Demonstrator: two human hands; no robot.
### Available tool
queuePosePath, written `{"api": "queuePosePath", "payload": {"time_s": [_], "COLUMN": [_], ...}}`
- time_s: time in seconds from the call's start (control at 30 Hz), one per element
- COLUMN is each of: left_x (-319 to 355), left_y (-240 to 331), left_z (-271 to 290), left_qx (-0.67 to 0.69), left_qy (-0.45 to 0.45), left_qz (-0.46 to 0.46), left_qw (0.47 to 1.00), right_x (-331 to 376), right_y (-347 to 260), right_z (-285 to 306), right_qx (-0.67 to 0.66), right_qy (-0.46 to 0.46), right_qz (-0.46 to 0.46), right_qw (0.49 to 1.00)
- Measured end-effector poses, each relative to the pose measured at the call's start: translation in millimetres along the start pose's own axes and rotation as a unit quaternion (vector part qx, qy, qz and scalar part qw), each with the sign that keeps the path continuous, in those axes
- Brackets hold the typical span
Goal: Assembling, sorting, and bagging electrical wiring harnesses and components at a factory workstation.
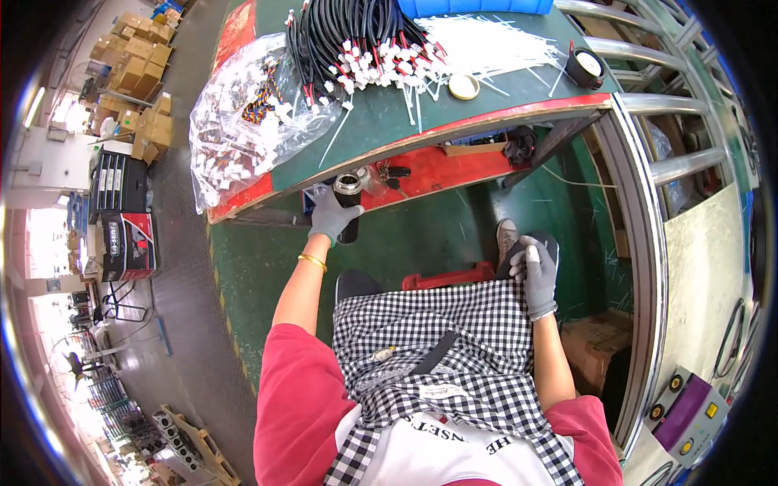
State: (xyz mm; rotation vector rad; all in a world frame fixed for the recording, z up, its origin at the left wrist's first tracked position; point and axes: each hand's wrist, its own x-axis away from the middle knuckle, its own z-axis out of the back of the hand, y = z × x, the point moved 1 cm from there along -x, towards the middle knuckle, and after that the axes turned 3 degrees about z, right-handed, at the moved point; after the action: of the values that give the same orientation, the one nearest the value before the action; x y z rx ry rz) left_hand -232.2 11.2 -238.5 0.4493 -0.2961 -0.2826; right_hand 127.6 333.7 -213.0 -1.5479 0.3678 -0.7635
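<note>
My left hand [333,214], in a grey glove, is wrapped round a black thermos bottle [348,191] just under the workbench's near edge. The bottle is upright, and its steel mouth shows with no cap on it. Over my right knee is my right hand [538,279], also gloved, with its fingers curled in. Whatever may be inside those fingers is hidden. A small round cream-coloured lid [463,86] lies on the green-topped workbench [381,121], close to its red front edge.
Black cables [348,40] with white connectors are heaped on the bench, beside white cable ties [494,49] and a clear plastic bag [243,121] of wires. A black round container [585,68] stands at the right corner. Below runs a red shelf [429,174]; metal rollers [660,104] are at right.
</note>
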Motion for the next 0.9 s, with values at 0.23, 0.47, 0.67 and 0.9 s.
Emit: {"api": "queuePosePath", "payload": {"time_s": [0.23, 0.47, 0.67, 0.9], "left_x": [3.5, -0.5, 1.8, 9.1], "left_y": [11.4, 7.7, 11.4, 23.3], "left_z": [15.3, 15.6, 21.6, 34.3], "left_qx": [-0.011, -0.034, -0.066, -0.072], "left_qy": [-0.042, -0.046, -0.048, -0.079], "left_qz": [0.007, 0.022, 0.065, 0.067], "left_qw": [0.999, 0.998, 0.995, 0.992], "right_x": [-0.7, -0.8, 0.2, -0.4], "right_y": [-0.4, -0.8, -2.4, -2.1], "right_z": [1.0, 1.6, 1.1, 2.1], "right_qx": [-0.007, -0.011, -0.013, -0.008], "right_qy": [0.0, 0.002, 0.001, -0.001], "right_qz": [0.007, -0.001, 0.003, 0.007], "right_qw": [1.0, 1.0, 1.0, 1.0]}}
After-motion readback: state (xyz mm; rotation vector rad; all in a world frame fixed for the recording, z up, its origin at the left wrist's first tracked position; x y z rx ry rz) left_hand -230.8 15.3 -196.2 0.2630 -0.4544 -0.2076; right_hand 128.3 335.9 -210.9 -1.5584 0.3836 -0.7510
